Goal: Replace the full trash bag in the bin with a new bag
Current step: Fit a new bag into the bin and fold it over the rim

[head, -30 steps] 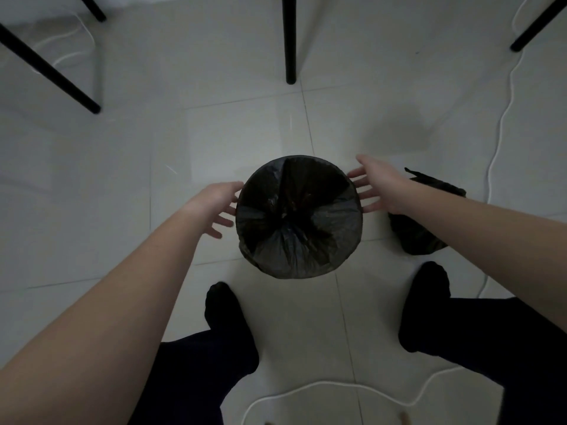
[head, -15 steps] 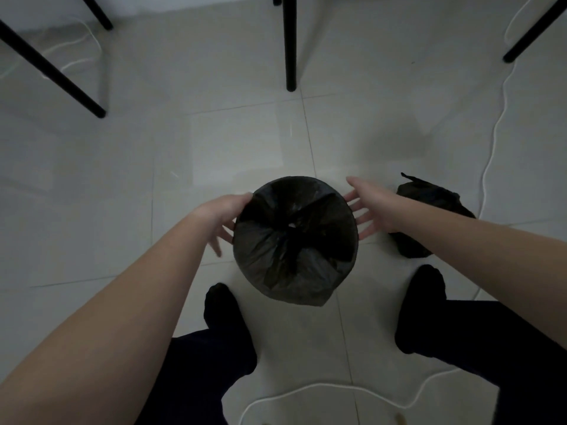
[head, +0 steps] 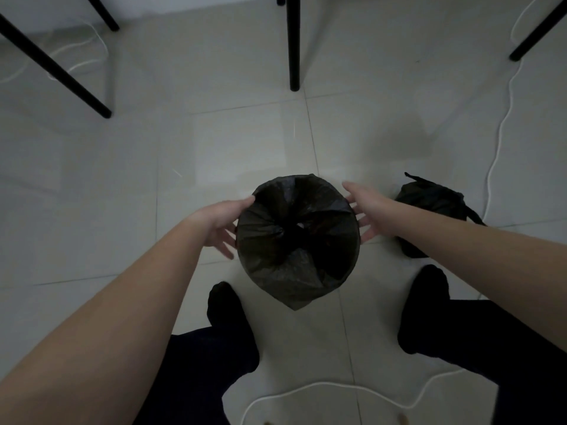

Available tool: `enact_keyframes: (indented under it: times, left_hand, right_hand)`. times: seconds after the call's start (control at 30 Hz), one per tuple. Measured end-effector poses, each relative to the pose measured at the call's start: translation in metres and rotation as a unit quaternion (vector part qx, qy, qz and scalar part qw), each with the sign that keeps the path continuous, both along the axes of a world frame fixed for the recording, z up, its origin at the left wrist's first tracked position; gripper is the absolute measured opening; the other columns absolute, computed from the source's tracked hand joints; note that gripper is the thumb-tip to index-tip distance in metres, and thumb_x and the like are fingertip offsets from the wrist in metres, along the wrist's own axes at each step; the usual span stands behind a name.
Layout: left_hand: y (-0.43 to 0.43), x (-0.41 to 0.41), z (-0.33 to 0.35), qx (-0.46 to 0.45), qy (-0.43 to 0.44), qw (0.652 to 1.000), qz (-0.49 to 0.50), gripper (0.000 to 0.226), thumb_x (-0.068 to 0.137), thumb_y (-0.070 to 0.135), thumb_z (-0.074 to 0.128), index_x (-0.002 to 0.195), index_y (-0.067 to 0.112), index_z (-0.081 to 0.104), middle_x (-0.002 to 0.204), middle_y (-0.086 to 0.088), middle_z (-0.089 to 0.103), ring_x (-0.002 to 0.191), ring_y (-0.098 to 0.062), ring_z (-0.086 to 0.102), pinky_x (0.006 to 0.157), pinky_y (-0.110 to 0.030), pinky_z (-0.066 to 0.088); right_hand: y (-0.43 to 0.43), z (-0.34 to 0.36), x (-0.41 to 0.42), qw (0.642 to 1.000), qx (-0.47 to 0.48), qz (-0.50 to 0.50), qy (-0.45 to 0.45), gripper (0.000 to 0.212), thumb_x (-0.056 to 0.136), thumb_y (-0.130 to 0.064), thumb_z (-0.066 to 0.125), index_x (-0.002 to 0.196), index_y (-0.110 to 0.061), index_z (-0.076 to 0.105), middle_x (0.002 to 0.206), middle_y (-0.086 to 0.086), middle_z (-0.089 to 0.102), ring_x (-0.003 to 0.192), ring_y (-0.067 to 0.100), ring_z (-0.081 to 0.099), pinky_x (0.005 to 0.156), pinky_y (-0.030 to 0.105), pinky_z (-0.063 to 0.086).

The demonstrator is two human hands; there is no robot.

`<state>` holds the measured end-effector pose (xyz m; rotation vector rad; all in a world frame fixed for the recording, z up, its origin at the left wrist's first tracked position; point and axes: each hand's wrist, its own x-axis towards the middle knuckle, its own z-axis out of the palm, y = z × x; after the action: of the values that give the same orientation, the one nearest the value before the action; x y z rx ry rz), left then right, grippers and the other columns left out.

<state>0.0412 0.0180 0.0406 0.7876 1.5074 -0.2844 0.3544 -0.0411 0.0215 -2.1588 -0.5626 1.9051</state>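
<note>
The round bin [head: 270, 271] stands on the tiled floor between my feet, lined with a black bag [head: 306, 210] that is folded over its rim; one bag corner hangs down the near side. My left hand [head: 219, 223] lies against the bin's left side with its fingers spread and its thumb at the rim. Fingers apart, my right hand [head: 366, 210] flanks the right side at the rim. A tied, full black trash bag [head: 429, 207] sits on the floor just right of the bin, behind my right forearm.
Black furniture legs stand ahead: one straight beyond the bin [head: 294, 50], a slanted one at the left [head: 61, 75], another at the far right [head: 537, 32]. A white cable [head: 497, 142] runs down the right side and curls behind my feet [head: 227, 314].
The bin sits closer to my feet than a second ago. Both hands came in from beside the rim onto its sides, and a bag corner now hangs over the near edge.
</note>
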Motion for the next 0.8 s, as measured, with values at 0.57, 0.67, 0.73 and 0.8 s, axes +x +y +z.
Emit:
enact_keyframes:
  times: [0.57,0.67,0.73,0.8]
  left_hand:
    - [-0.052,0.016,0.009,0.013,-0.006,0.999,0.047,0.065,0.094,0.076,0.049,0.125,0.019,0.059,0.112,-0.014,0.064,0.105,-0.045,0.066,0.1,-0.063,0.053]
    - [-0.049,0.013,0.003,0.02,-0.057,0.987,0.147,0.067,0.087,0.083,0.049,0.11,0.024,0.069,0.122,-0.01,0.067,0.11,-0.041,0.067,0.084,-0.051,0.059]
    - [-0.047,0.009,-0.004,0.014,-0.089,0.973,0.213,0.068,0.09,0.084,0.044,0.114,0.025,0.067,0.127,-0.008,0.066,0.113,-0.037,0.065,0.081,-0.048,0.056]
    - [-0.041,0.004,-0.012,0.011,-0.113,0.958,0.265,0.078,0.093,0.083,0.04,0.133,0.02,0.06,0.137,-0.008,0.063,0.122,-0.036,0.062,0.093,-0.052,0.053]
  right_hand:
    - [-0.039,0.015,0.003,0.999,0.027,-0.02,-0.014,0.05,0.088,-0.064,0.049,0.107,-0.023,0.069,0.108,0.006,0.069,0.097,0.032,0.068,0.073,0.042,0.059]
    - [-0.042,0.007,0.003,0.997,0.0,-0.056,0.043,0.061,0.086,-0.069,0.05,0.109,-0.015,0.067,0.108,0.008,0.068,0.097,0.03,0.069,0.072,0.042,0.06]
    - [-0.042,0.002,0.007,0.995,-0.024,-0.058,0.074,0.072,0.079,-0.074,0.053,0.115,-0.013,0.066,0.117,0.009,0.066,0.106,0.031,0.067,0.076,0.046,0.06]
    - [-0.038,0.0,0.011,0.997,-0.051,-0.022,0.054,0.079,0.075,-0.08,0.048,0.114,-0.014,0.065,0.117,0.013,0.066,0.107,0.037,0.066,0.078,0.051,0.058]
